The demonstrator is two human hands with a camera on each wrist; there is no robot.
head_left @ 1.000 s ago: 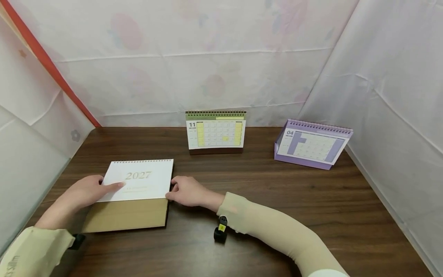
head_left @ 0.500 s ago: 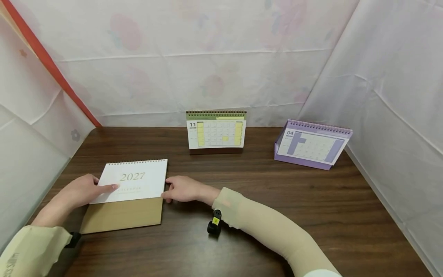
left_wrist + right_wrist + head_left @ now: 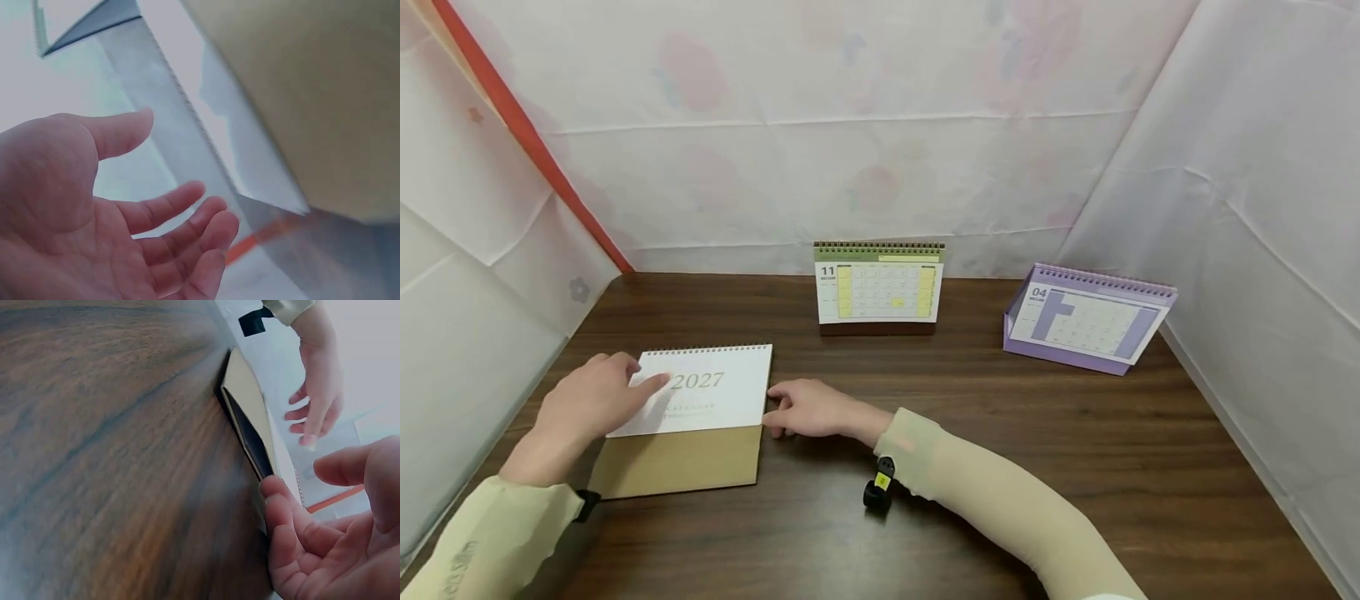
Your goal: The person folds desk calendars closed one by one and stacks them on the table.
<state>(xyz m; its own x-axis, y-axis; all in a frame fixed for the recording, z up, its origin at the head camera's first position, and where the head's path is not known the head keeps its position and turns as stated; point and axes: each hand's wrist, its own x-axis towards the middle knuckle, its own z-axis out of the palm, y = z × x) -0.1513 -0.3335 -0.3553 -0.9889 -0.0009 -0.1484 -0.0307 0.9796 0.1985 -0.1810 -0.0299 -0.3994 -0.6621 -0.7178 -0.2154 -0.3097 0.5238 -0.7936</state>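
Note:
A desk calendar [image 3: 733, 402] with a white "2027" cover, a top spiral and a tan base stands low at the left of the table. Above its left side hovers my left hand [image 3: 587, 398], fingers spread and thumb apart; in the left wrist view that palm [image 3: 56, 187] holds nothing. Beside the calendar's right edge is my right hand [image 3: 816, 408], its fingers loosely bent. The right wrist view has those fingertips [image 3: 275, 487] at the edge of the folded base [image 3: 247, 394], with the thumb held away from it.
At the back middle stands a green-topped calendar [image 3: 880, 292] showing 11. A purple calendar [image 3: 1090, 321] showing 04 is angled at the back right. White patterned cloth [image 3: 880, 125] encloses the dark wooden table [image 3: 1000, 433] on the back and sides.
The 2027 calendar has slid slightly left with both hands. Since then my left hand has let go and risen off it; my right hand stays by the right edge. The head view shifted slightly.

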